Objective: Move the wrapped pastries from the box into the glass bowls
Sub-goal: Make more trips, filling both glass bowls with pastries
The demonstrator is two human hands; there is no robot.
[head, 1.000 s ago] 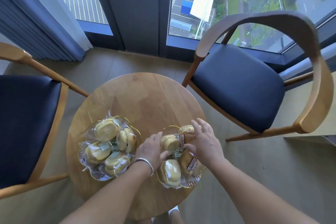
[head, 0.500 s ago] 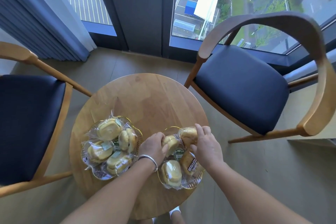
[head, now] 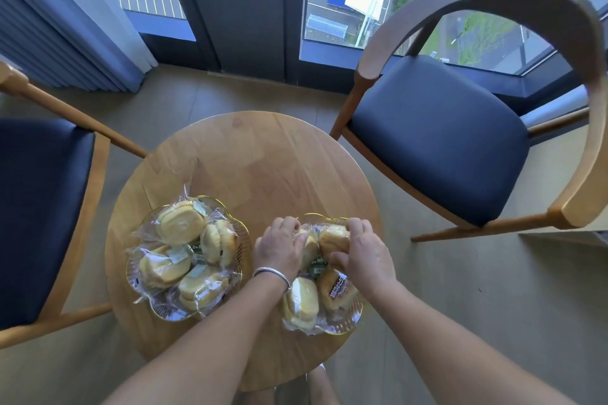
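Two glass bowls sat filled on the tabletop [head: 250, 154]; at five o'clock both hands, left hand [head: 279, 248] and right hand [head: 365, 250], each gripped a wrapped pastry [head: 334, 238] in the right bowl [head: 357, 312]. No box showed; nearly finished, seemingly.

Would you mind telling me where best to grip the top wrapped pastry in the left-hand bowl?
Probably come from straight above and pinch the wrapped pastry across its rounded sides. It lies flat on top of the pile in the left glass bowl, uncovered, and its crinkled wrapper ends look too loose for a firm hold.
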